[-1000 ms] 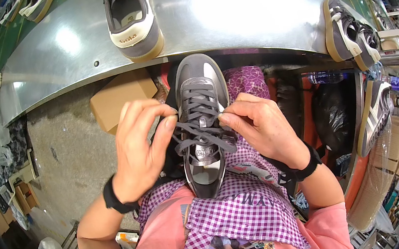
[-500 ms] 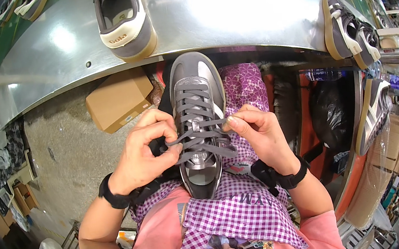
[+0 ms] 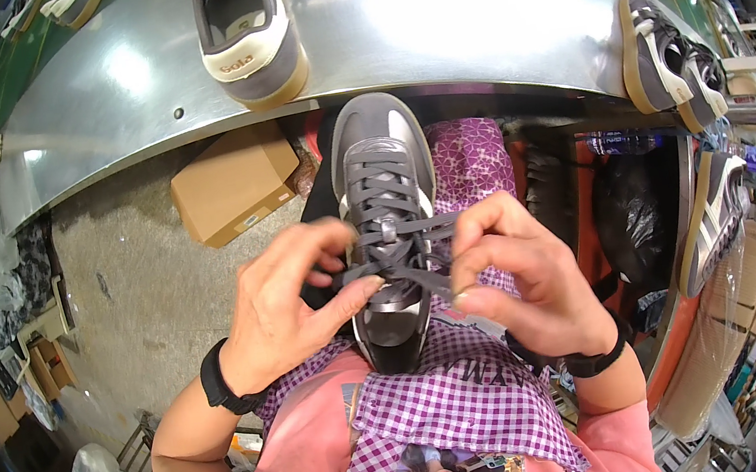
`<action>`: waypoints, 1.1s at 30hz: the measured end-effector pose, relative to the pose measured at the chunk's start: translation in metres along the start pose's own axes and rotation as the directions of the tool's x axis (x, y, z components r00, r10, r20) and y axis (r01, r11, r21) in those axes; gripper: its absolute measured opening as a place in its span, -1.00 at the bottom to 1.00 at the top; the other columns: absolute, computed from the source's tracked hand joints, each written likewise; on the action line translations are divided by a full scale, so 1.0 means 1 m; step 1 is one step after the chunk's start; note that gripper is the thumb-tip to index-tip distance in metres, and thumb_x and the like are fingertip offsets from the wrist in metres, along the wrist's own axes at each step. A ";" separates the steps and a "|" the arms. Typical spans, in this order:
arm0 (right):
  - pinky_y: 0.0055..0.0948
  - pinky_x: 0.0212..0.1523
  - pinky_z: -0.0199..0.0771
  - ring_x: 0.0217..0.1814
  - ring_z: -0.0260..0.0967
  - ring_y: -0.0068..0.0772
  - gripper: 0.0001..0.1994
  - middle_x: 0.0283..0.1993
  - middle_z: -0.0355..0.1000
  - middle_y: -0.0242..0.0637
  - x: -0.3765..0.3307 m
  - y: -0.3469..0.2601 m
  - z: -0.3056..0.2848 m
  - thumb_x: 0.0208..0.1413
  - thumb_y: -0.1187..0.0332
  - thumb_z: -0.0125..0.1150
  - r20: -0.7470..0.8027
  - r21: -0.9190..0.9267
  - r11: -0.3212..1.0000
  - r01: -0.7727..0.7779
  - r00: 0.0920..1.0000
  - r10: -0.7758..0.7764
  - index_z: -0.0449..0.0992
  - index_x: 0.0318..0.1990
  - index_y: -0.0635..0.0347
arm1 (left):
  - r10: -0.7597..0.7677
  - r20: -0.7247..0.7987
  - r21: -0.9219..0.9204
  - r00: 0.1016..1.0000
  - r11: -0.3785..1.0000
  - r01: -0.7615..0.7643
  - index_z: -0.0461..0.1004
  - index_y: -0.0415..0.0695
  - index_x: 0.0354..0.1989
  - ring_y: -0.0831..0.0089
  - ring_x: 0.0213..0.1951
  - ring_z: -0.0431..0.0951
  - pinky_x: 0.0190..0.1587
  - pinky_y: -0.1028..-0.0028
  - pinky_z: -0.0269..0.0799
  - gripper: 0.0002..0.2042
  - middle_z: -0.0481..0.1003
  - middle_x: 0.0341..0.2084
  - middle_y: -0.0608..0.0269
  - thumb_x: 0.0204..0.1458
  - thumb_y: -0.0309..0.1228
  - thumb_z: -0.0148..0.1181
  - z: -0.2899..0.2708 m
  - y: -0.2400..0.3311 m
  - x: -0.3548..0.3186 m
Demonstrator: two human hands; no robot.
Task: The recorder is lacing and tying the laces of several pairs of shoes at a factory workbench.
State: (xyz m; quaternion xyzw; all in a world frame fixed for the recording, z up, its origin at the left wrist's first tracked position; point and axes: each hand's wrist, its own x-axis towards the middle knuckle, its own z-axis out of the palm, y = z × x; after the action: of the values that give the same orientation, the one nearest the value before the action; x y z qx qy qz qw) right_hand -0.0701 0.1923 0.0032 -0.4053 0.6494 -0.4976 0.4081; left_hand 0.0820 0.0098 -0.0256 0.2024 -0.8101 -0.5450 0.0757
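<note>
A grey sneaker (image 3: 373,119) rests on my lap, its toe pointing away toward the bench. Dark grey shoelace (image 3: 386,205) criss-crosses its tongue, with loose crossed strands near the ankle opening. On the left side, my left hand (image 3: 286,294) has thumb and fingers apart; the thumb tip touches the lace by the top eyelets, and the fingers are slightly blurred. Over on the right, my right hand (image 3: 525,279) pinches lace strands between thumb and curled fingers, drawing them out sideways from the shoe. Black bands circle both wrists.
A metal bench (image 3: 145,104) crosses the far side, carrying a grey and white sneaker (image 3: 269,75). More sneakers (image 3: 653,51) stand at its right end, and another sneaker (image 3: 711,219) leans below them. A cardboard box (image 3: 235,183) lies on the floor; a black bag (image 3: 630,214) sits at right.
My left hand has opened from its pinch on the lace. My right hand has shifted slightly right and lower, its fingers closing on strands beside the shoe. The view has moved a little.
</note>
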 end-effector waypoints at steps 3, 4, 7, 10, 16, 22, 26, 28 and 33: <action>-0.45 -0.10 0.33 -0.15 0.31 -0.42 -0.90 -0.22 0.34 -0.29 -0.006 0.009 0.006 0.13 0.42 0.20 -0.017 0.129 0.991 -0.037 0.999 0.039 0.43 -0.34 0.24 | 0.273 0.207 0.240 0.939 0.917 -0.320 0.50 -0.18 -0.39 0.25 -0.40 0.50 -0.37 0.36 0.41 -0.75 0.45 -0.38 0.20 -0.27 -0.47 0.43 -0.008 -0.002 0.002; -0.49 -0.16 0.35 -0.25 0.31 -0.48 -0.89 -0.30 0.35 -0.32 -0.007 0.007 0.014 0.18 0.41 0.15 -0.071 0.244 0.954 -0.175 0.978 0.198 0.42 -0.31 0.26 | 0.343 0.220 0.253 0.913 0.884 -0.393 0.49 -0.19 -0.42 0.23 -0.42 0.46 -0.36 0.34 0.37 -0.77 0.44 -0.40 0.20 -0.25 -0.45 0.42 -0.008 0.005 0.007; -0.58 -0.35 0.35 -0.47 0.31 -0.59 -0.87 -0.49 0.39 -0.36 -0.006 0.006 0.015 0.27 0.39 0.04 -0.121 0.257 0.922 -0.289 0.937 0.327 0.37 -0.25 0.29 | 0.243 0.129 0.264 0.961 0.926 -0.269 0.49 -0.18 -0.47 0.23 -0.40 0.46 -0.36 0.36 0.37 -0.82 0.44 -0.41 0.20 -0.22 -0.47 0.39 0.000 0.012 0.008; -0.51 -0.45 0.34 -0.44 0.42 -0.55 -0.85 -0.47 0.48 -0.25 -0.008 0.013 0.012 0.23 0.36 0.12 -0.278 0.170 0.948 -0.270 0.910 0.309 0.43 -0.26 0.29 | 0.206 0.249 0.407 0.946 0.864 -0.296 0.50 -0.18 -0.46 0.19 -0.36 0.45 -0.35 0.34 0.36 -0.84 0.44 -0.41 0.18 -0.20 -0.47 0.37 0.002 0.020 0.010; -0.37 -0.45 0.38 -0.48 0.44 -0.17 -0.78 -0.48 0.45 -0.09 -0.018 0.011 0.013 0.15 0.28 0.20 -0.185 -0.156 0.952 -0.262 0.955 0.233 0.49 -0.26 0.30 | 0.119 0.471 -0.264 0.874 0.964 0.011 0.59 -0.20 -0.50 0.44 -0.37 0.38 -0.28 0.46 0.27 -0.89 0.38 -0.44 0.30 -0.10 -0.43 0.37 -0.032 0.002 0.017; -0.31 -0.44 0.36 -0.46 0.41 -0.07 -0.81 -0.47 0.43 -0.08 -0.011 0.007 0.021 0.12 0.33 0.22 -0.150 -0.127 0.970 -0.206 0.971 0.186 0.49 -0.33 0.31 | -0.312 0.403 0.155 0.860 0.950 0.272 0.51 -0.19 -0.49 0.31 -0.55 0.48 -0.44 0.39 0.37 -0.77 0.43 -0.64 0.13 0.02 -0.28 0.29 -0.022 0.019 0.016; -0.32 -0.43 0.36 -0.45 0.41 -0.11 -0.83 -0.46 0.44 -0.12 -0.012 0.003 0.016 0.09 0.36 0.25 -0.196 -0.174 0.970 -0.169 0.972 0.134 0.49 -0.35 0.32 | -0.043 0.209 0.525 0.977 0.848 -0.075 0.51 -0.15 -0.34 0.24 -0.60 0.39 -0.50 0.37 0.31 -0.69 0.37 -0.66 0.16 -0.19 -0.26 0.43 -0.005 0.032 0.003; -0.37 -0.39 0.38 -0.42 0.43 -0.18 -0.85 -0.43 0.45 -0.15 -0.016 0.002 0.016 0.09 0.39 0.24 -0.231 -0.149 0.974 -0.173 0.963 0.136 0.50 -0.32 0.32 | 0.113 0.225 0.567 0.968 0.792 -0.225 0.52 -0.13 -0.35 0.24 -0.55 0.40 -0.48 0.36 0.31 -0.69 0.37 -0.62 0.19 -0.24 -0.27 0.43 -0.001 0.030 0.009; -0.42 -0.37 0.39 -0.40 0.46 -0.23 -0.87 -0.41 0.46 -0.15 -0.010 -0.003 0.024 0.11 0.42 0.22 -0.288 -0.019 0.981 -0.195 0.940 0.181 0.51 -0.29 0.32 | 0.264 0.340 0.570 0.902 0.705 -0.421 0.52 -0.12 -0.45 0.19 -0.39 0.39 -0.34 0.29 0.27 -0.76 0.35 -0.51 0.24 -0.29 -0.33 0.40 0.006 0.030 0.012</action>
State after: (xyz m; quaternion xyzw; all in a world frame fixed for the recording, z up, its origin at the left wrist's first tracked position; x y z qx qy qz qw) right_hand -0.0437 0.1936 0.0032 -0.2751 0.7485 -0.4941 0.3463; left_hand 0.0613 0.0200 -0.0018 -0.0047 -0.9714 -0.2371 0.0086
